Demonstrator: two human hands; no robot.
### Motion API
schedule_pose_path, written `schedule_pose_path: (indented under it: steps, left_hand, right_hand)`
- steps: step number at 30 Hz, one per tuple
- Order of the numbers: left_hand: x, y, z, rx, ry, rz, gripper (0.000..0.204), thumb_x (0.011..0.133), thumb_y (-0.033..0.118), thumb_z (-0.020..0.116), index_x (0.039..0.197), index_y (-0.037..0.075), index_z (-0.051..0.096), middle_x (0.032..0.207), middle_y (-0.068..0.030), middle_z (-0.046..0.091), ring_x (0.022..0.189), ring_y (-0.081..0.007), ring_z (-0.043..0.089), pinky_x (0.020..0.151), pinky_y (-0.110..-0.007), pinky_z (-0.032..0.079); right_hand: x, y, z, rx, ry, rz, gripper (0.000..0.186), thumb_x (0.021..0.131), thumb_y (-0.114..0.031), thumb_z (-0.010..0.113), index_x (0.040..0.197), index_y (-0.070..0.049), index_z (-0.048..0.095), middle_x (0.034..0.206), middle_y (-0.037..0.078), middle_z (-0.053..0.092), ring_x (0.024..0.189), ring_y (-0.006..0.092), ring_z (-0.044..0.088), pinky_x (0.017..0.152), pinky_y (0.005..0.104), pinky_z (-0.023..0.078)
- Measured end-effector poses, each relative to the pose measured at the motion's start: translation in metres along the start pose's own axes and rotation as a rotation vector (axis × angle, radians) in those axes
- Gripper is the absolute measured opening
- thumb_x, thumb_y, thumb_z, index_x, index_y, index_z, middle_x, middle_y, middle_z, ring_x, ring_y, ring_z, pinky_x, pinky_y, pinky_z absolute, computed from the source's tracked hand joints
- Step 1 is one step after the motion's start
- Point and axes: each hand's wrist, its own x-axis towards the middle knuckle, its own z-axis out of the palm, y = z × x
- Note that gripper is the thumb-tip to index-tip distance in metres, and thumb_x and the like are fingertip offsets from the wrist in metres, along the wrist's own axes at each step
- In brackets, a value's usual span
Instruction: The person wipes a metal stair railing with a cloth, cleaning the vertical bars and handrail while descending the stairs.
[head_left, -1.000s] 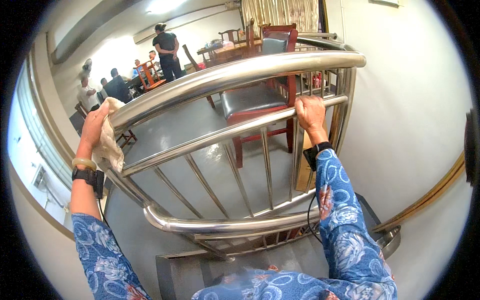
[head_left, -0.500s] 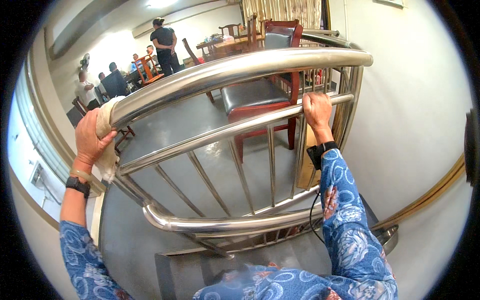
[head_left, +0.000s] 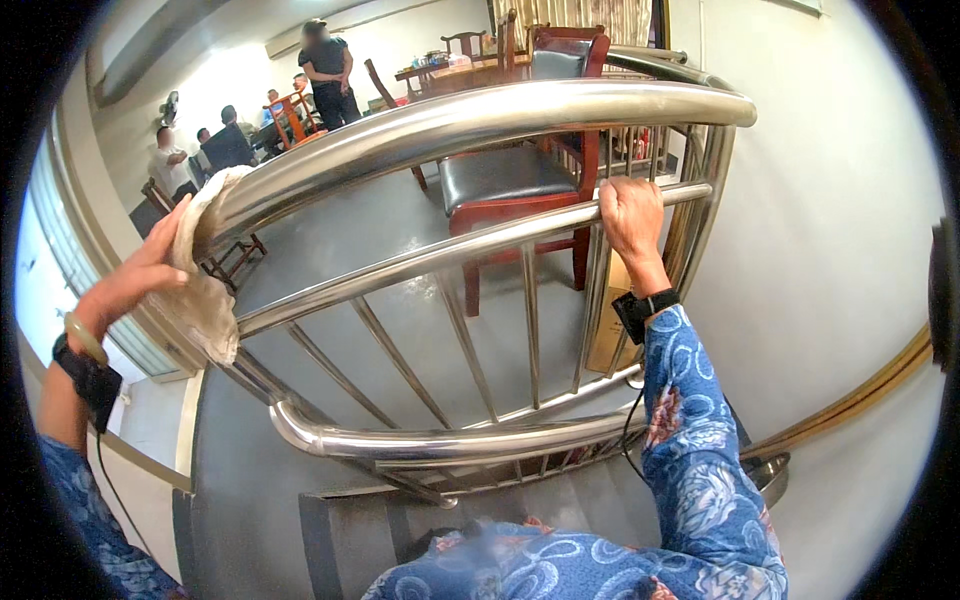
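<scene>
A pale, off-white cloth (head_left: 208, 310) hangs crumpled over the left end of the thick stainless-steel handrail (head_left: 450, 120). My left hand (head_left: 140, 272) presses the cloth against that end, its fingers fairly straight along the fabric and the thumb apart; the fingertips are partly behind the cloth. On the right, my right hand (head_left: 632, 215) is wrapped round the thinner middle rail (head_left: 480, 245), close to the corner post. Both wrists carry dark bands, and a thin cable trails from each.
Behind the railing stands a dark red wooden chair (head_left: 520, 180) with a black seat. Grey steps (head_left: 420, 520) lie below the lower rail (head_left: 440, 440). A white wall (head_left: 820, 230) borders the right. Several people are at the back, one standing (head_left: 328, 75). A doorway opens at left.
My left hand has shifted left and loosened its curl, and more of the cloth now spreads below the handrail's end. The right hand keeps its grip. The standing person has turned round.
</scene>
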Motion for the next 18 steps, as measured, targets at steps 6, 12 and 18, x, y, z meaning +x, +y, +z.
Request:
schedule_pose_path:
  steps: [6,12,18]
  left_hand:
    - [0.003,-0.01,-0.01,-0.072,-0.066,-0.095,0.095,0.06,-0.008,0.065,0.144,0.008,0.024,0.146,-0.0102,0.032,0.134,-0.0254,0.032,0.113,-0.036,0.021]
    - [0.006,-0.005,0.022,0.409,0.417,0.309,0.08,0.055,-0.002,0.072,0.129,0.005,0.041,0.126,-0.0152,0.051,0.118,-0.0375,0.046,0.103,-0.039,0.036]
    - [0.022,-0.003,0.053,0.662,0.881,0.429,0.068,0.062,0.004,0.074,0.124,0.002,0.047,0.114,-0.0171,0.057,0.104,-0.0344,0.056,0.09,-0.04,0.046]
  right_hand:
    - [0.002,-0.009,0.001,0.103,0.044,-0.048,0.031,0.084,-0.025,0.048,0.063,-0.006,0.06,0.071,0.012,0.062,0.073,0.0321,0.056,0.074,0.0434,0.04]
    - [0.007,-0.015,-0.007,0.038,0.058,-0.069,0.028,0.083,-0.023,0.049,0.063,-0.006,0.06,0.07,0.011,0.062,0.07,0.0304,0.056,0.072,0.042,0.04]
    - [0.011,-0.019,-0.01,0.035,0.12,-0.034,0.027,0.08,-0.022,0.051,0.061,-0.006,0.061,0.067,0.01,0.061,0.068,0.0301,0.055,0.07,0.0424,0.04]
